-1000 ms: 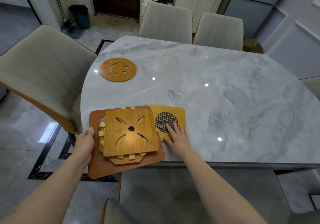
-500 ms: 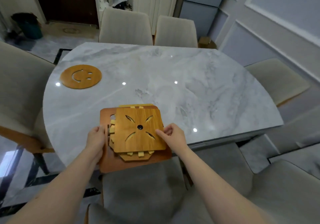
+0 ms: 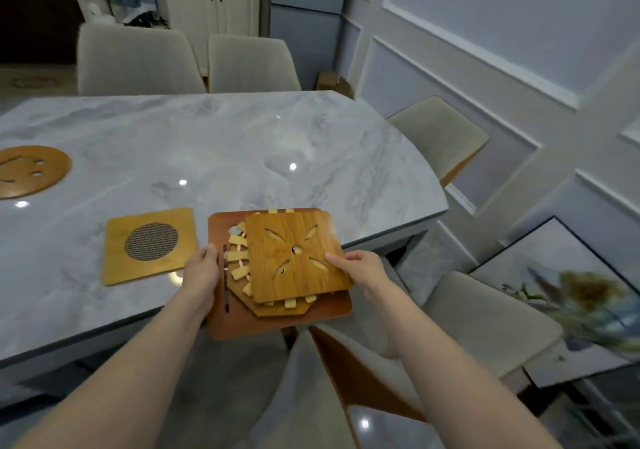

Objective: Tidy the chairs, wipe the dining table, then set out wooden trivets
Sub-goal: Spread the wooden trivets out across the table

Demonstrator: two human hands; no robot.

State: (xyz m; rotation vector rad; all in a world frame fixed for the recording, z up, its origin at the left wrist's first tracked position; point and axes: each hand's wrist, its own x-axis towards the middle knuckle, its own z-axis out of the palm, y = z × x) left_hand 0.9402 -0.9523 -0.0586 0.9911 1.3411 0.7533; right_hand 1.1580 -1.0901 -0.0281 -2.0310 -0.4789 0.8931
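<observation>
Nearest the viewer, a grey upholstered chair back with brown wooden edge (image 3: 311, 379) stands below the marble-patterned grey dining table (image 3: 242, 150), its lower part cut off by the frame. Just above it, both hands carry a stack of wooden trivets (image 3: 280, 268) over the table's near edge. The left hand (image 3: 202, 272) grips the stack's left edge, thumb on top, fingers hidden beneath. The right hand (image 3: 360, 272) grasps the right side, thumb pressed on the top square trivet with petal-shaped slots (image 3: 294, 258), fingers again concealed. Under this piece lies a slatted octagonal trivet (image 3: 242, 268), largely covered; the lowest, a reddish-brown rounded-square board (image 3: 221, 324), shows mainly along its left and front margins. Left of the stack, a yellow square wooden trivet with round mesh centre (image 3: 150, 244) lies flat on the table. Farther left, a round brown trivet with smiley-face cut-outs (image 3: 31, 171) is cropped by the frame. Beyond the table stand two beige chairs (image 3: 194, 64); right of it, another beige chair (image 3: 440, 133) and a blurred framed picture (image 3: 571, 296). No legible writing appears.
</observation>
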